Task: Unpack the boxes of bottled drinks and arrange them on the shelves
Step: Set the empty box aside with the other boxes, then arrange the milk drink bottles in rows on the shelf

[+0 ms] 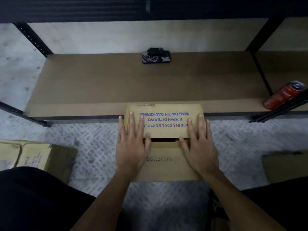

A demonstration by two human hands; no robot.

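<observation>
A brown cardboard box (166,157) with blue print stands on the floor against the front of the low shelf (100,87). Its top flaps are nearly closed, with a dark gap between them. My left hand (131,147) lies flat on the left part of the far flap, fingers straight, thumb at the gap. My right hand (198,147) lies flat on the right part in the same way. A red drink can (283,95) stands at the right end of the shelf, beside a black upright.
A black phone (156,55) leans at the back of the shelf board. Another printed cardboard box (36,157) sits on the floor at the left, and a third box (286,167) at the right. Black metal uprights frame the shelf. My dark-clothed knees fill the lower corners.
</observation>
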